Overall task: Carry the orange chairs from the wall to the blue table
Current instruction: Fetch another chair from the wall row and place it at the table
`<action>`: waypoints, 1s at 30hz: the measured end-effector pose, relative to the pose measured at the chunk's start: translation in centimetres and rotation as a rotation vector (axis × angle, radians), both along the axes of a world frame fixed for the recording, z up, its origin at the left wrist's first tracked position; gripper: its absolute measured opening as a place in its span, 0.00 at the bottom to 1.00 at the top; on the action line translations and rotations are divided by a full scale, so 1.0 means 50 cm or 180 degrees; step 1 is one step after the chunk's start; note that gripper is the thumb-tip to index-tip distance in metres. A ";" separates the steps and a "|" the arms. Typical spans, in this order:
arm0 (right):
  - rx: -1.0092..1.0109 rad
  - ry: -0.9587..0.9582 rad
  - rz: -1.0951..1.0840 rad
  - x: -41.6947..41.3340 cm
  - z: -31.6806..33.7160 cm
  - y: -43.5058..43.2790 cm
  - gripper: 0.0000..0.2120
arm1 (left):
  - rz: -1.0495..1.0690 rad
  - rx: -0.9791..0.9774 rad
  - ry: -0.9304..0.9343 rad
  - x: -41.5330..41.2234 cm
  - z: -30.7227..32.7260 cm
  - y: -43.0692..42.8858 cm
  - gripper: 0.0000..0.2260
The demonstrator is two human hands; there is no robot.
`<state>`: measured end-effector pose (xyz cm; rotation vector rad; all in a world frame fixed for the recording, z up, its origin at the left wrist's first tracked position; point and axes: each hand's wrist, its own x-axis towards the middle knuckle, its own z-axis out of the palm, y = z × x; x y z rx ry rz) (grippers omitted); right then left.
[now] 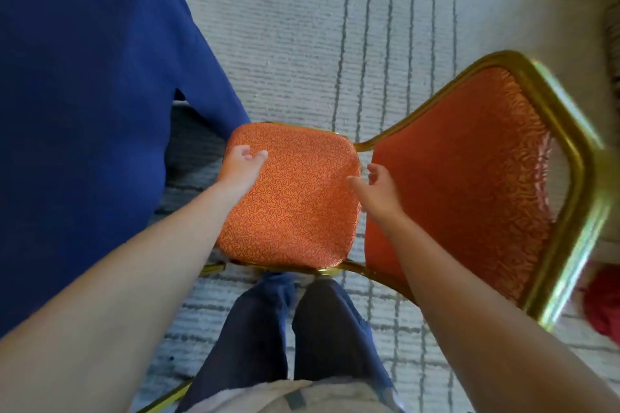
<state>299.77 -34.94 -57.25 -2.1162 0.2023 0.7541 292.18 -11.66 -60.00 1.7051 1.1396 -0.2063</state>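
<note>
**Now beside the blue bench: one orange chair, both hands at its seat**

Directly below the camera stands an orange chair [292,198], its patterned seat cushion facing up and its gold-framed backrest [469,178] leaning away to the right of the seat. The left hand [241,164] lies on the seat's far left corner, fingers curled over the edge and thumb on top of the fabric, so it appears to grip the cushion there. The right hand [379,184] sits at the seat's right edge, in the gap between seat and backrest, fingers spread and loose; whether it actually grips the chair cannot be told. Just left of the chair hangs the blue cloth of the bench [84,111], its drape nearly touching the seat's corner. Under the chair lies a pale grey carpet [302,43] with darker lines. Nearer than the seat, the person's dark trouser legs [302,329] stand close against its front rail.
</note>
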 end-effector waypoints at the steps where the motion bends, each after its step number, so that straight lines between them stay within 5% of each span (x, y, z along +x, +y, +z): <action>1: -0.0007 -0.0038 0.0051 -0.001 0.016 -0.005 0.28 | 0.0001 0.0001 -0.0012 -0.003 0.019 -0.011 0.25; 7: 0.0177 -0.0361 0.0426 -0.008 0.104 -0.026 0.11 | 0.0167 0.0133 -0.0211 -0.034 0.129 -0.092 0.23; 17: 0.0447 -0.0693 0.1610 0.032 0.284 -0.179 0.32 | 0.0762 0.0623 -0.0730 -0.077 0.270 -0.304 0.20; 30: 0.0269 -0.0777 0.2506 0.185 0.372 -0.160 0.32 | 0.1064 0.0698 -0.0672 -0.012 0.350 -0.302 0.24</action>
